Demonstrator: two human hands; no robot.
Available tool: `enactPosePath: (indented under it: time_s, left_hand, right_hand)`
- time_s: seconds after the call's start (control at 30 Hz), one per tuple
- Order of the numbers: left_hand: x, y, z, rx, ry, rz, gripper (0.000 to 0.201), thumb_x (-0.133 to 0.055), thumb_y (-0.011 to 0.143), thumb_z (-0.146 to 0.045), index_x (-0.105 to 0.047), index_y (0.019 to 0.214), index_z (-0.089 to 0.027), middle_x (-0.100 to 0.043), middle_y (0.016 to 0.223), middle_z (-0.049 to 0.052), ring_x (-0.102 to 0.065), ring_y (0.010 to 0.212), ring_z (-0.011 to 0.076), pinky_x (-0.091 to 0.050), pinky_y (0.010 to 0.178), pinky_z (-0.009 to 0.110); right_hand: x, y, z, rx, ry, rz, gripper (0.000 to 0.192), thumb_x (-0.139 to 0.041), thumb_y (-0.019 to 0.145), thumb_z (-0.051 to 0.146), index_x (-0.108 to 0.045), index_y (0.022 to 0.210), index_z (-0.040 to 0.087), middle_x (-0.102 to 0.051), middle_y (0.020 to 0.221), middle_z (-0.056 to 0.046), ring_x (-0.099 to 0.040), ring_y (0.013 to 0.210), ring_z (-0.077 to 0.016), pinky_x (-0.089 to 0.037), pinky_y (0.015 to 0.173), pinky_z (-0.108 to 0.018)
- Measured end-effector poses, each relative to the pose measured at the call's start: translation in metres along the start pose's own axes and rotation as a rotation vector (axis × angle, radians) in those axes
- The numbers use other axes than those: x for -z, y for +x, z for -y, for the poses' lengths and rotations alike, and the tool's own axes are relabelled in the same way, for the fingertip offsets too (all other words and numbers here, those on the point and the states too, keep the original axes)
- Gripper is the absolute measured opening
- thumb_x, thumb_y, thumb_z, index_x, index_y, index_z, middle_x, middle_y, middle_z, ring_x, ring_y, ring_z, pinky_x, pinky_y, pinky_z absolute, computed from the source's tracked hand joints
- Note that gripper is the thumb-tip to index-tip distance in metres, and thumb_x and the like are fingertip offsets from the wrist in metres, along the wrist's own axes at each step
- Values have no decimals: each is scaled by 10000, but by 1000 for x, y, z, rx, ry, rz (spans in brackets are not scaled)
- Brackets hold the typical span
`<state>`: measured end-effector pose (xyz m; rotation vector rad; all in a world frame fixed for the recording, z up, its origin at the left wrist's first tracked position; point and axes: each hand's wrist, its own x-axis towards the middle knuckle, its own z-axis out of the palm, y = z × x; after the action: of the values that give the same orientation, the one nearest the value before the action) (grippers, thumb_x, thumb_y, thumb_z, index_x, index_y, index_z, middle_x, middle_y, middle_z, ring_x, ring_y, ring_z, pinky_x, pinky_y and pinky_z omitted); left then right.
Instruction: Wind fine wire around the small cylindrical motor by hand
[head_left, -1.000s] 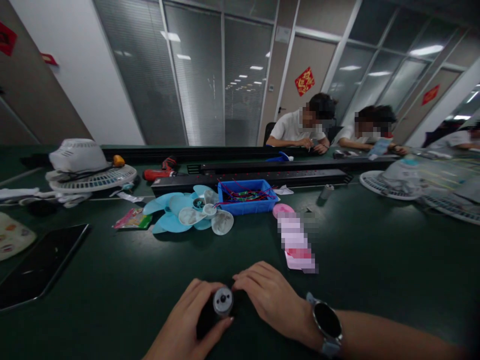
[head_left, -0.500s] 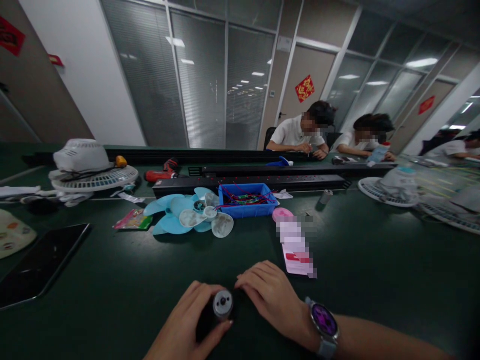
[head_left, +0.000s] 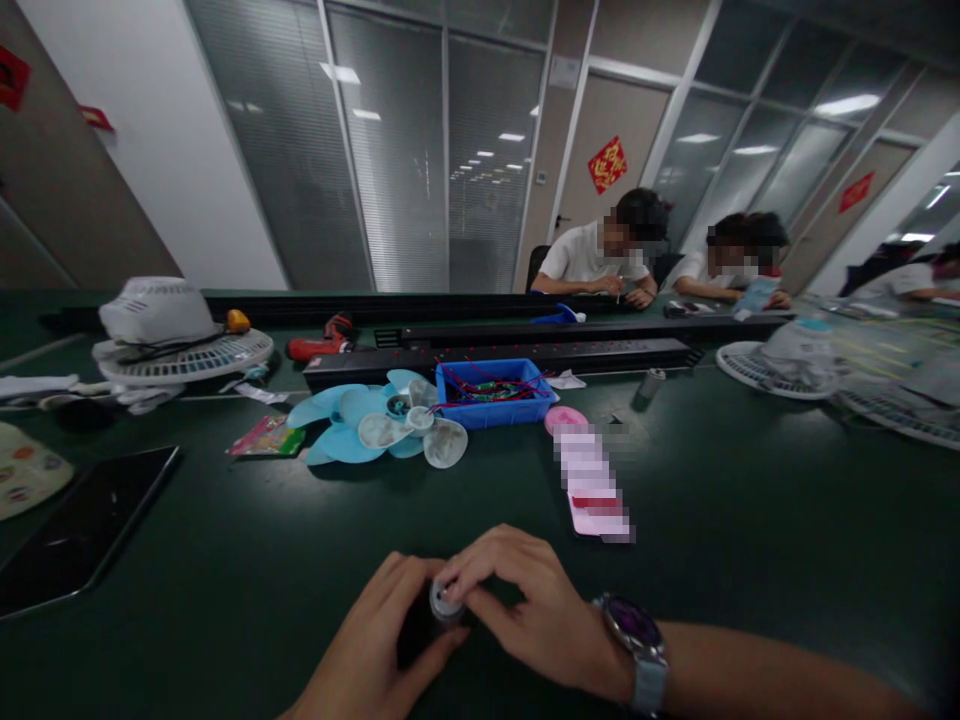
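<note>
A small cylindrical motor [head_left: 442,603] with a silver end cap stands on the dark green table [head_left: 225,540] near its front edge. My left hand [head_left: 375,650] wraps around its dark body from the left. My right hand [head_left: 517,610], with a watch on the wrist, has come over from the right and its fingertips pinch the silver cap. Most of the motor's body is hidden between the two hands.
Light-blue fan blades [head_left: 352,430] and a blue bin of wires [head_left: 495,392] lie mid-table, a pink phone [head_left: 592,490] to their right, a dark tablet [head_left: 75,530] at left. White fan grilles [head_left: 180,345] sit far left and far right. Other people sit behind black power strips [head_left: 525,355].
My right hand moved left from beside the motor onto its silver cap, and its fingertips now cover part of it. My left hand kept its hold.
</note>
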<state>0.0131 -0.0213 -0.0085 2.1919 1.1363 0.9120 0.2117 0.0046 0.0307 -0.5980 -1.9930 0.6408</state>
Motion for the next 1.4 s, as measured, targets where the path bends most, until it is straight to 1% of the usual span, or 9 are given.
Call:
enactPosePath:
  time_s: [0.13,0.37,0.53,0.67,0.77,0.9,1.13,1.2,1.4]
  left_hand:
    - [1,0,0,-4,0,15,317,-673,866,-145,-552,1124,-282,-634,967,12,-613,860,227,-529,739,339]
    - [3,4,-3,-6,-20,45,243,-643,891,-159,-585,1099,-270,-630,959,17,-596,864,232,-509,757,361]
    - [7,6,-11,68,-39,99,78,-595,925,-212,-627,986,-249,-616,899,18,-579,839,237,-481,737,365]
    - [9,9,-16,143,-61,150,36,-622,914,-239,-649,936,-248,-627,884,8,-573,842,239,-459,745,364]
    - [10,10,-16,169,-80,154,70,-643,900,-239,-661,966,-256,-633,906,6,-572,867,244,-450,772,374]
    - [10,11,-16,161,-79,154,176,-645,909,-257,-650,1085,-263,-647,938,15,-571,890,252,-444,798,394]
    - [9,9,-17,146,-60,142,287,-676,889,-228,-646,1175,-234,-661,964,46,-579,905,267,-448,821,418]
    - [8,8,-15,146,-56,128,305,-702,872,-222,-651,1172,-232,-663,976,50,-582,912,269,-450,831,420]
    - [5,5,-10,113,-30,94,274,-737,848,-234,-674,1113,-254,-676,954,38,-580,890,257,-465,798,386]
  right_hand:
    - [-1,0,-3,59,37,-41,180,-690,831,16,-632,856,185,-764,895,-17,-718,845,-135,-524,810,-254]
    - [-4,2,-6,65,87,-15,162,-690,839,34,-626,824,182,-773,866,-37,-725,842,-144,-537,804,-262]
    - [-5,2,-4,44,107,-9,175,-660,844,21,-623,787,182,-767,850,-38,-710,854,-146,-538,811,-269]
    - [-5,1,-3,-23,157,-14,180,-665,840,23,-629,773,187,-758,837,-29,-696,867,-152,-539,809,-280]
    - [-5,1,-3,-138,185,-22,156,-719,827,92,-627,750,192,-748,825,-27,-685,829,-160,-538,766,-290]
    - [-5,4,-1,-288,209,-15,201,-795,770,170,-609,698,194,-734,811,-18,-669,779,-167,-525,733,-307]
    - [-2,7,0,-374,288,15,257,-836,716,209,-582,687,187,-711,785,-18,-674,772,-174,-525,727,-308]
    - [-1,6,-2,-368,307,32,245,-817,733,191,-576,684,185,-715,792,-21,-680,794,-172,-526,744,-303]
    - [-2,0,-8,-246,257,19,246,-756,785,157,-554,646,186,-719,793,-28,-674,820,-165,-526,744,-297]
